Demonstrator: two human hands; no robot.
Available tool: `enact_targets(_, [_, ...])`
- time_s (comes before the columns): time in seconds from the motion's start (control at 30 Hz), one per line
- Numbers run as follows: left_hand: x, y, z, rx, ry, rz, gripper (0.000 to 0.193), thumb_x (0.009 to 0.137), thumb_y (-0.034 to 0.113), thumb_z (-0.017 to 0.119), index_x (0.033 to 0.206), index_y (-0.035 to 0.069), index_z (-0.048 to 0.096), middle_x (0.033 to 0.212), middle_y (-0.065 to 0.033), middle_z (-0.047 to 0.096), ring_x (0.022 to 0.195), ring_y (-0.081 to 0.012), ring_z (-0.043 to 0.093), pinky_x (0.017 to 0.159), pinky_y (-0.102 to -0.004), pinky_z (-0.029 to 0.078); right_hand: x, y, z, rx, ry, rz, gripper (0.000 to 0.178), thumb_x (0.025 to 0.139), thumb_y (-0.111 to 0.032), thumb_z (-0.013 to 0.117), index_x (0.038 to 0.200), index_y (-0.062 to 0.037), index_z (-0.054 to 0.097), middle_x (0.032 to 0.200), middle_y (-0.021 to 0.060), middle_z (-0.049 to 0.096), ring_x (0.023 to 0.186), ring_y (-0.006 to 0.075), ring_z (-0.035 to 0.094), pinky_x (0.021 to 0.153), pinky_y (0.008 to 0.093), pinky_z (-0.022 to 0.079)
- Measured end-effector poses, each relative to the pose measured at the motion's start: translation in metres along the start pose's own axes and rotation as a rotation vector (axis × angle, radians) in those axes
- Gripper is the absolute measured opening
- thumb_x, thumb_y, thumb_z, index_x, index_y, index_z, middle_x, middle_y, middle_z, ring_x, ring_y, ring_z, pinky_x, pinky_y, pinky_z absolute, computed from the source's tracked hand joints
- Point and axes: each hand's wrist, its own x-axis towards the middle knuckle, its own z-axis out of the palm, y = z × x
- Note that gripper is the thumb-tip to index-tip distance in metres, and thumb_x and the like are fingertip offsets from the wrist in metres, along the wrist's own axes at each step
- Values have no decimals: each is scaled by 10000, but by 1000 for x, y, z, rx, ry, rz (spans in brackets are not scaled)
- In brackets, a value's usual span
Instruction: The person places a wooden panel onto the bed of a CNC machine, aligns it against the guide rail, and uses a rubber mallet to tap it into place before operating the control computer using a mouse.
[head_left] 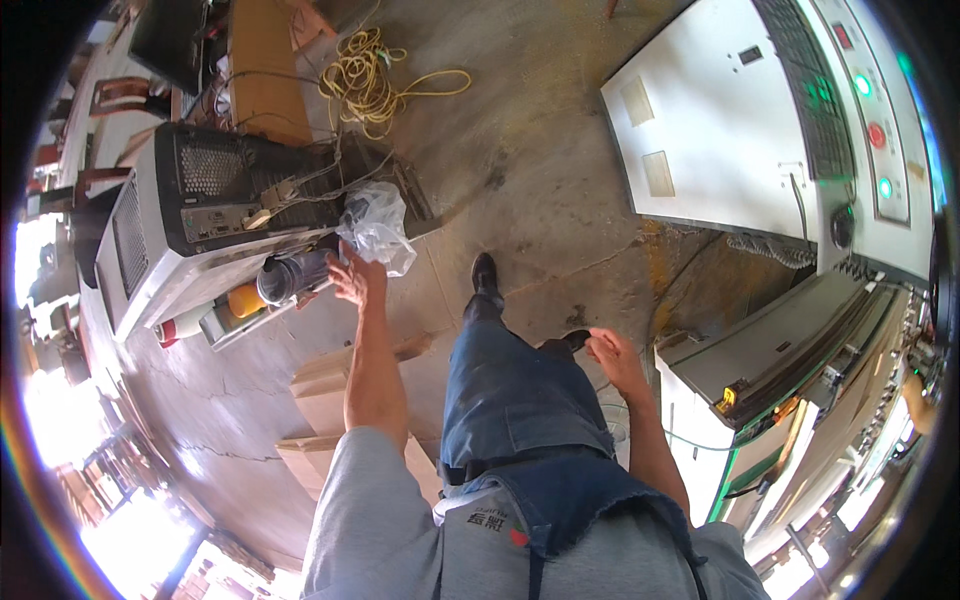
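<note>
My left hand (355,277) reaches out with its fingers spread and holds nothing that I can see. Close to its fingertips are a crumpled clear plastic bag (377,228) and a dark grey cylindrical container (292,275); whether the fingers touch either is unclear. Beside that container lies an orange-yellow round object (245,300), on a low shelf under a grey and black computer tower (215,190). Out by my right leg, my right hand (612,352) hangs with its fingers loosely bent and apart, nothing visible in it.
A tangled yellow cable (370,80) lies on the concrete floor ahead. To the right stand a white machine cabinet (715,130) with lit buttons and a long grey machine bed (770,330). Flat cardboard pieces (320,385) lie left of my legs.
</note>
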Motion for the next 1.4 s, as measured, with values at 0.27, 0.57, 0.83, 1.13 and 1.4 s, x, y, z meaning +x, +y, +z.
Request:
enact_targets(0.27, [-223,81,-122,-2183,-1331,264,746,986,631,355,1488,81,383,1554,-152,359,1429,-355,332,1136,-513,307,-78,20,-86,214,84,21,439,955,-225,612,1338,-21,548,1262,172,620,1094,222,627,906,325,492])
enact_targets(0.57, [-590,237,-88,-1155,-1741,1216,827,976,684,282,1505,51,344,1563,-134,336,1381,-302,389,1119,-456,327,-170,-21,-212,-589,720,-984,488,970,-360,480,1342,-61,580,1454,174,478,1338,366,459,1124,484,323])
enact_targets(0.83, [-700,280,-85,-567,-1948,1445,736,1005,590,346,1490,38,388,1585,-167,293,1421,-311,345,1159,-438,273,-169,127,-339,1446,666,-267,671,966,-571,459,1380,-46,519,1283,184,579,1151,335,558,996,480,432])
enact_targets(1.13, [-809,510,35,-115,-1194,2182,581,995,492,472,1328,25,564,1300,-253,572,1206,-416,547,955,-460,450,-163,107,-492,1471,776,-211,304,982,-216,539,1209,-21,589,1134,116,653,998,228,650,840,346,535])
enact_targets(1.4, [-964,610,154,206,-1577,2114,490,987,443,494,1184,17,635,1067,-224,686,1036,-369,655,883,-420,494,-235,160,-619,1264,1552,-287,386,960,-249,585,1261,-9,564,1064,108,657,935,202,660,790,322,539])
